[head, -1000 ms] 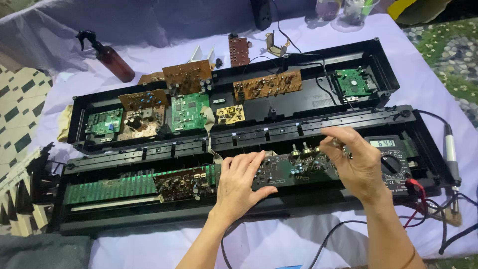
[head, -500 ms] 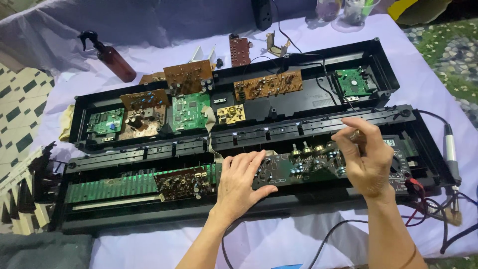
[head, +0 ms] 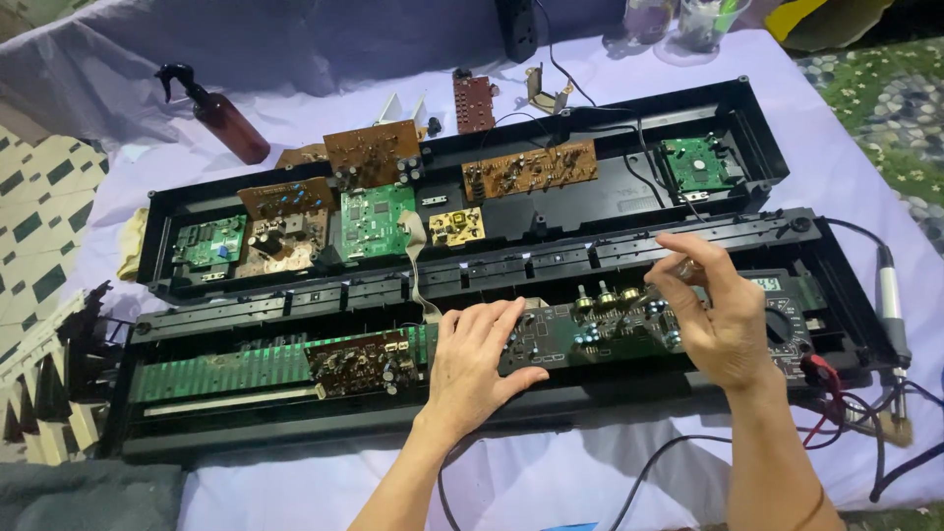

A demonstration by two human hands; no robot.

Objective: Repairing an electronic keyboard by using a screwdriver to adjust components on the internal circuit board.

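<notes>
An opened electronic keyboard lies in two long black shells. My left hand [head: 472, 359] rests flat, fingers spread, on the near shell [head: 295, 433], touching the left end of a dark circuit board [head: 590, 334] with small knobs. My right hand [head: 718, 315] hovers over the right part of that board. Its thumb and forefinger are pinched together near the black rail [head: 610, 251]. Whether something small sits between them is too fine to see. A multimeter [head: 787, 324] lies partly hidden under this hand.
The far shell [head: 629, 202] holds several green and brown circuit boards. A brown spray bottle [head: 226, 118] stands at the back left. A soldering iron [head: 890, 305] and red and black leads lie at the right. A row of keys [head: 49, 383] sits at the left edge.
My right hand has lifted off the board near the multimeter, moved up and left toward the rail, and its fingers have pinched together. My left hand has stayed put.
</notes>
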